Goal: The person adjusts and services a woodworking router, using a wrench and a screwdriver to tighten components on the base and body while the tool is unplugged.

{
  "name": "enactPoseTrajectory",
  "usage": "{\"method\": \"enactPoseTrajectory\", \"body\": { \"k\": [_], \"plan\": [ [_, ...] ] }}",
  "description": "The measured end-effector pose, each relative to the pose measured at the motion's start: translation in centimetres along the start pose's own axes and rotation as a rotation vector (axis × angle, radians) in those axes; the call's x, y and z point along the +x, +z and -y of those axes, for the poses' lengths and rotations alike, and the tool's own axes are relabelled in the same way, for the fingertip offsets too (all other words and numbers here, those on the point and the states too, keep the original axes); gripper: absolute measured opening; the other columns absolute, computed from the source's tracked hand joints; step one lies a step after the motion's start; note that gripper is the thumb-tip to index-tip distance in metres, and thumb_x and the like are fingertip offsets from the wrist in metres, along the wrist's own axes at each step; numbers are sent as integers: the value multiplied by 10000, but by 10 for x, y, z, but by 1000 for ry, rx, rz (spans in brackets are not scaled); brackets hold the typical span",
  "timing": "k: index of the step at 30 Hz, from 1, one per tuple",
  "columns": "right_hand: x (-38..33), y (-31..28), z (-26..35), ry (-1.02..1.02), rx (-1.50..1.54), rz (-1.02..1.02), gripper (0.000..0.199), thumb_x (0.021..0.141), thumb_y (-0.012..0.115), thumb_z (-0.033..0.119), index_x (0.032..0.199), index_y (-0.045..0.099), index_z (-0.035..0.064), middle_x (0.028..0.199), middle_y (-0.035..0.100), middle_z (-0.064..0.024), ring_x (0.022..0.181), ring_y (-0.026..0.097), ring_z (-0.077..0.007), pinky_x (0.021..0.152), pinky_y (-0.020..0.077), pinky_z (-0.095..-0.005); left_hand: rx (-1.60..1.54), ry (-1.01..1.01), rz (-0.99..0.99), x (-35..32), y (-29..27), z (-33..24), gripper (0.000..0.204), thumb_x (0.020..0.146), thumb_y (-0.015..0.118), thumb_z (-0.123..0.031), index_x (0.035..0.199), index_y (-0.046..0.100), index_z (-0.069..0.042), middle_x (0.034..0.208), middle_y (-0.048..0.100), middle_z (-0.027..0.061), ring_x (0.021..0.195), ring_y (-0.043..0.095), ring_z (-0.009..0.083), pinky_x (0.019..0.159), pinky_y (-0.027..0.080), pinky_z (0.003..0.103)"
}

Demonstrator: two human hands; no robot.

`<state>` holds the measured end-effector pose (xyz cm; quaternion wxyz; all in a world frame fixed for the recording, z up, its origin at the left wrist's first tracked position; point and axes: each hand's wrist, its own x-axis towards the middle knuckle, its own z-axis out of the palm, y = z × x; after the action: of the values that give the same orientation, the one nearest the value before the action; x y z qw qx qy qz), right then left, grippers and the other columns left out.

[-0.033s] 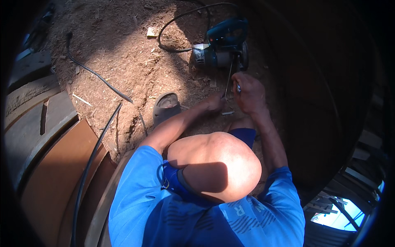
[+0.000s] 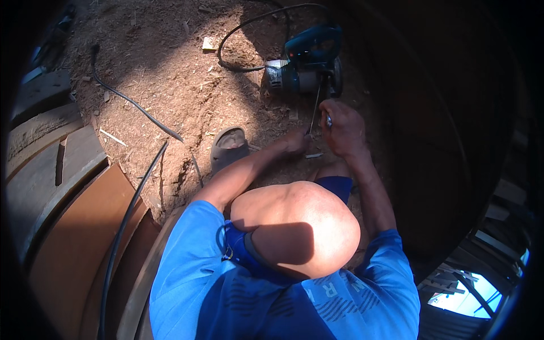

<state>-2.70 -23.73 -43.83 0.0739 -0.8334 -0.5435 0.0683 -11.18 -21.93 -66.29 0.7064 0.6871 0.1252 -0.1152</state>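
Note:
A teal corded power tool [image 2: 309, 68], with a silver motor end and a round part like a saw's disc at its right, lies on the ground in front of me. My left hand [image 2: 296, 141] is closed around the lower end of a thin metal rod [image 2: 315, 110], whose far end reaches the tool's underside. Close beside the tool, my right hand [image 2: 344, 127] is curled into a fist around a shiny metal tool [image 2: 328, 120]. Only a short end of that shows, so its kind is hidden. Shade darkens the fingers of both hands.
A black cable [image 2: 221, 48] loops from the power tool over the sawdust-covered ground [image 2: 164, 73]. Another cable [image 2: 127, 224] runs down the left past stacked boards [image 2: 85, 226]. My sandalled foot [image 2: 229, 146] stands beside my left forearm. A large dark surface [image 2: 442, 124] fills the right.

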Motion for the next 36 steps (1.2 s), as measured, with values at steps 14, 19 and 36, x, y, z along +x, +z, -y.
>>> {"method": "enactPoseTrajectory", "body": {
  "k": [14, 19, 36],
  "plan": [
    [49, -25, -7, 181, 26, 20, 142, 884, 654, 96, 1024, 676, 110, 926, 720, -172, 893, 704, -372, 735, 551, -456, -101, -59, 16, -11, -5, -18, 377, 1010, 506, -177, 1336, 574, -1, 1234, 653, 255, 1177, 630, 350, 1030, 465, 447],
    [45, -47, 28, 311, 50, 74, 138, 875, 658, 128, 1011, 680, 127, 889, 712, -215, 861, 686, -435, 741, 539, -505, -9, -41, 49, -16, -16, -29, 349, 1044, 482, -216, 1247, 600, 43, 1123, 678, 232, 1072, 647, 322, 954, 486, 456],
    [-163, 147, -46, 1249, 1514, 150, 151, 983, 558, 114, 1097, 620, 38, 968, 727, -132, 772, 693, -165, 700, 545, -272, -737, 115, -171, -58, -122, -169, 477, 1046, 553, -254, 1432, 454, 8, 859, 627, 71, 736, 634, 150, 648, 533, 293]
  ]
}}
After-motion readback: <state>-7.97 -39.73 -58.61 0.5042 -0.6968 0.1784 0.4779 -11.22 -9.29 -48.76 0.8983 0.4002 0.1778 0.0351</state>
